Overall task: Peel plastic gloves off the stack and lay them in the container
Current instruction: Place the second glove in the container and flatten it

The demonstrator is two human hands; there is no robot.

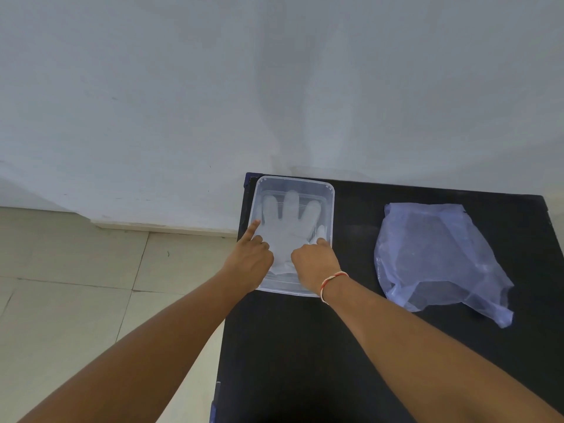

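A clear plastic container (331, 206) sits at the far left corner of the black table (351, 346). A translucent plastic glove (290, 221) lies flat inside it, fingers spread and pointing away from me. My left hand (251, 254) rests over the container's left side, index finger stretched onto the glove's outer edge, other fingers curled. My right hand (314, 261) presses its index fingertip on the glove's thumb side near the right wall. Neither hand grips anything. A bluish plastic bag holding the glove stack (439, 254) lies on the table to the right.
The table's left edge runs just beside the container, with tiled floor (76, 285) below. A white wall (274, 87) stands right behind the table. A red and white thread band (331, 283) circles my right wrist.
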